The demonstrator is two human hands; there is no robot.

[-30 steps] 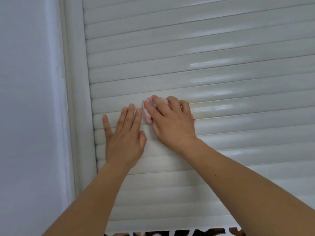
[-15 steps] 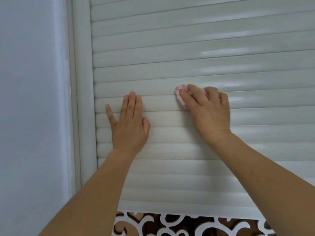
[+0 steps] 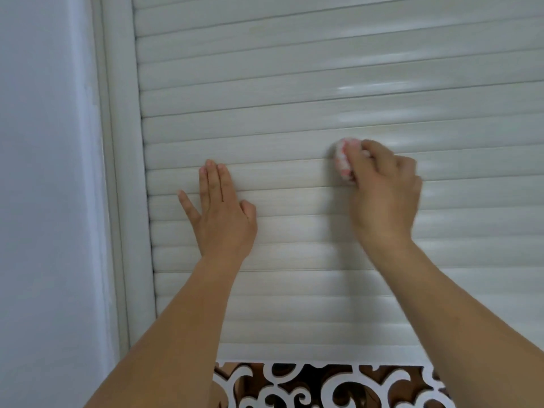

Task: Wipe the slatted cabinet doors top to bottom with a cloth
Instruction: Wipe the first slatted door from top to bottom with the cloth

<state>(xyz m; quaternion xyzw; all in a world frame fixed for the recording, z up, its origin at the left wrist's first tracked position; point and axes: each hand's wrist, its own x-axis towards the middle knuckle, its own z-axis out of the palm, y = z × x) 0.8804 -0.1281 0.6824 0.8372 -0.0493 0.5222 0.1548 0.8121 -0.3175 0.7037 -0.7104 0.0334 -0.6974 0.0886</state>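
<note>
The white slatted cabinet door point(image 3: 294, 83) fills most of the view, its horizontal slats glossy with glare at the upper right. My right hand point(image 3: 382, 195) grips a small bunched pink-and-white cloth point(image 3: 343, 160) and presses it against a slat right of centre. Only the cloth's left edge shows past my fingers. My left hand point(image 3: 220, 213) lies flat on the slats to the left, fingers straight and pointing up, near the door's left frame.
A rounded white door frame point(image 3: 120, 172) runs down the left of the slats, with a plain white wall point(image 3: 44, 201) beyond it. Below the slats sits a white scrollwork cut-out panel point(image 3: 323, 384) with dark brown behind it.
My right hand has slid the cloth rightward along the slats, away from my left hand. My left hand has stayed flat on the door. More of the scrollwork panel shows at the bottom.
</note>
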